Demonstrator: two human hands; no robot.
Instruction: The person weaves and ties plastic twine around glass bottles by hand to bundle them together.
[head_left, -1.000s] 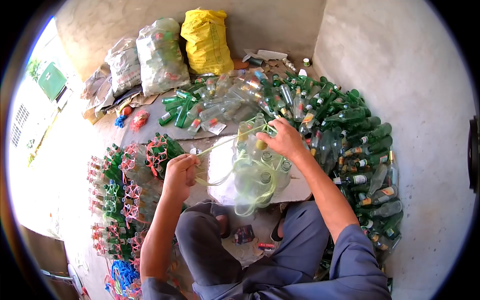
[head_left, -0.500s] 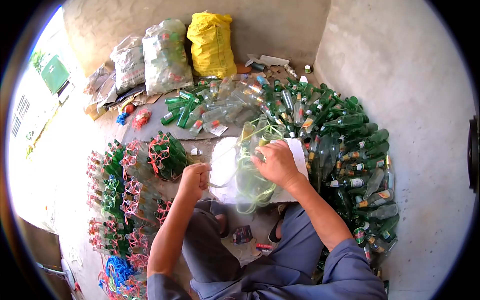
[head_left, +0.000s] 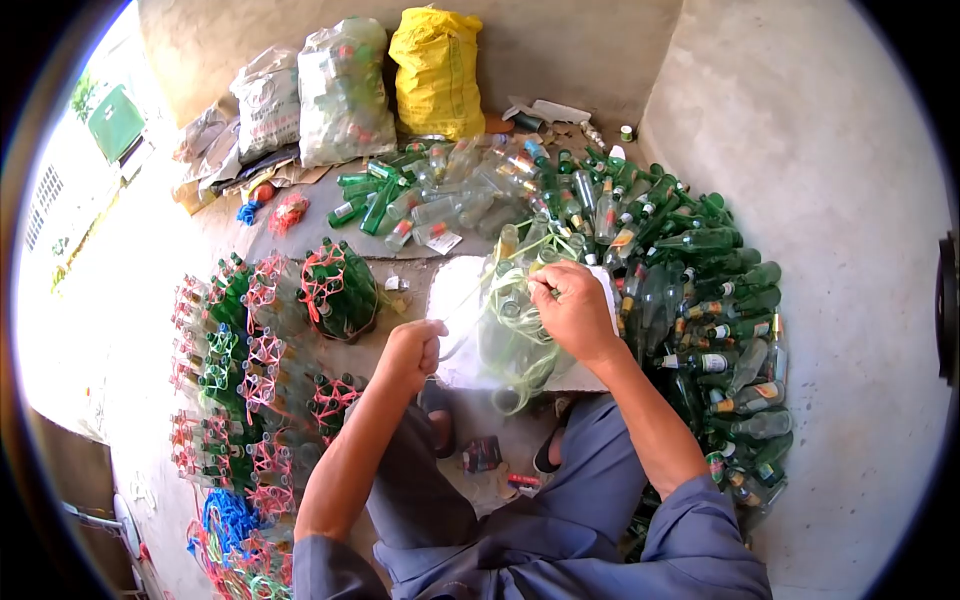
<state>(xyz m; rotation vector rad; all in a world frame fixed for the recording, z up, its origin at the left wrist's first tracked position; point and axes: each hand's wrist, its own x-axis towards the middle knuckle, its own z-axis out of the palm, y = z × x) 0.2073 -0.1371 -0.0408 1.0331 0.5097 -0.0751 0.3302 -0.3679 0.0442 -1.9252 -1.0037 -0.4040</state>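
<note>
Clear bottles point(head_left: 497, 345) stand grouped on a white board point(head_left: 458, 300) before my knees, with pale green twine point(head_left: 515, 317) looped loosely over their necks and down their front. My left hand point(head_left: 414, 352) is closed at the board's left edge, pinching a strand of the twine that runs toward the bottles. Above the group's right side, my right hand point(head_left: 573, 305) is closed, thumb and fingers pressed together on the twine near the bottle necks. The hand hides some of the necks.
Tied bottle bundles point(head_left: 245, 370) stand at the left, above blue twine point(head_left: 230, 520). Loose green bottles point(head_left: 700, 300) are heaped along the right wall, more lie behind the board. A yellow sack point(head_left: 437, 75) and filled clear sacks point(head_left: 345, 95) stand at the back wall.
My right hand has dropped from over the farther necks and closed on the twine. My left hand has shifted right, toward the board. The camera view has shifted slightly.
</note>
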